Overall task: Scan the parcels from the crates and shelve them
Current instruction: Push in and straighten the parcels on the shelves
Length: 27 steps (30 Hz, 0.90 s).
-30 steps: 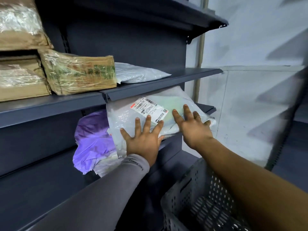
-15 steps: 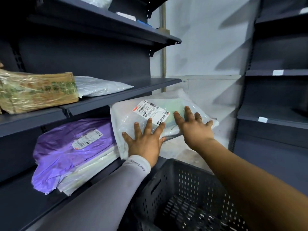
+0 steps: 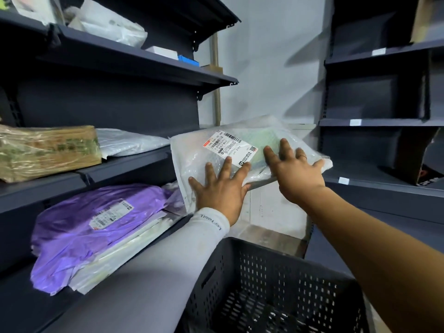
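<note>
At the right end of the dark shelving unit (image 3: pixel 134 162), seen from the head camera, both arms reach forward. Left hand (image 3: pixel 222 188), in a grey sleeve (image 3: pixel 206 222), lies flat with fingers (image 3: pixel 225 164) spread and straight, pressing the near edge of a white bubble-wrap parcel (image 3: pixel 192 159). Right hand (image 3: pixel 296 171), bare-armed, presses its right side the same way, fingers released, gripping nothing. Something pale green shows through the parcel's wrap, and a white barcode label (image 3: pixel 230 150) faces up. It lies tilted, long axis running left to right, its left end beside a purple mailer (image 3: pixel 84 227) on the lower shelf. Below the arms stands a dark perforated crate (image 3: pixel 276 284).
</note>
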{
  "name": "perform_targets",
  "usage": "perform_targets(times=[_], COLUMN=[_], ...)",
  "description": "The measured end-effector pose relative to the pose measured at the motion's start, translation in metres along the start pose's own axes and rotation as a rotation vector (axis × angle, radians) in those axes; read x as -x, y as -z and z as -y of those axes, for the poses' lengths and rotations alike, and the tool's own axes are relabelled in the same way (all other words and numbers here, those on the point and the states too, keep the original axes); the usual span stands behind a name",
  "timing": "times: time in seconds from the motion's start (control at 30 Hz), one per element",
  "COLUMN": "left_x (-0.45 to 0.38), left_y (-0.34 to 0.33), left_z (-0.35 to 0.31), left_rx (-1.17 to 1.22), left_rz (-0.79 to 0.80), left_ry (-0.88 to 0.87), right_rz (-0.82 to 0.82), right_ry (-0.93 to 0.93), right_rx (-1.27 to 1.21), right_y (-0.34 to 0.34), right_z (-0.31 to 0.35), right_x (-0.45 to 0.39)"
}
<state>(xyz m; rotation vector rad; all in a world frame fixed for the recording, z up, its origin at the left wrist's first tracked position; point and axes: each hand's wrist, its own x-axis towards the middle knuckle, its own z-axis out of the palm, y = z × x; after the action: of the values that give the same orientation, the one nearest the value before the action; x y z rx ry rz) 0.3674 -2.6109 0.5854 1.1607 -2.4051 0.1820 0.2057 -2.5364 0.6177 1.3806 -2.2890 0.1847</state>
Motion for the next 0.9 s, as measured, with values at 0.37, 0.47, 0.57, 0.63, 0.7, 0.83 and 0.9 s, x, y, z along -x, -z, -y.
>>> perform_targets(times=[0.37, 0.47, 0.57, 0.63, 0.7, 0.83, 0.9], left_x=[-0.014, -0.009, -0.005, -0.004, -0.005, -0.013, -0.021], left_y=[0.096, 0.118, 0.134, 0.142, 0.149, 0.161, 0.165], left_z=[0.061, 0.094, 0.125, 0.142, 0.159, 0.187, 0.200], left_rx=[-0.228, -0.297, -0.358, -0.393, -0.418, -0.465, -0.487], left_rz=[-0.108, -0.129, -0.145, -0.156, -0.169, -0.188, -0.197], left_ry=[0.051, 0.109, 0.166, 0.204, 0.236, 0.292, 0.309], right_rz=[-0.069, -0.091, -0.099, -0.093, -0.090, -0.083, -0.076], right_ry=[0.083, 0.161, 0.228, 0.270, 0.319, 0.397, 0.423], right_rx=[-0.155, -0.218, -0.257, -0.283, -0.303, -0.354, -0.394], right_y=[0.063, 0.073, 0.080, 0.085, 0.089, 0.097, 0.097], right_z=[0.062, 0.099, 0.136, 0.157, 0.175, 0.209, 0.224], right_x=[-0.043, -0.057, -0.073, -0.084, -0.096, -0.123, -0.139])
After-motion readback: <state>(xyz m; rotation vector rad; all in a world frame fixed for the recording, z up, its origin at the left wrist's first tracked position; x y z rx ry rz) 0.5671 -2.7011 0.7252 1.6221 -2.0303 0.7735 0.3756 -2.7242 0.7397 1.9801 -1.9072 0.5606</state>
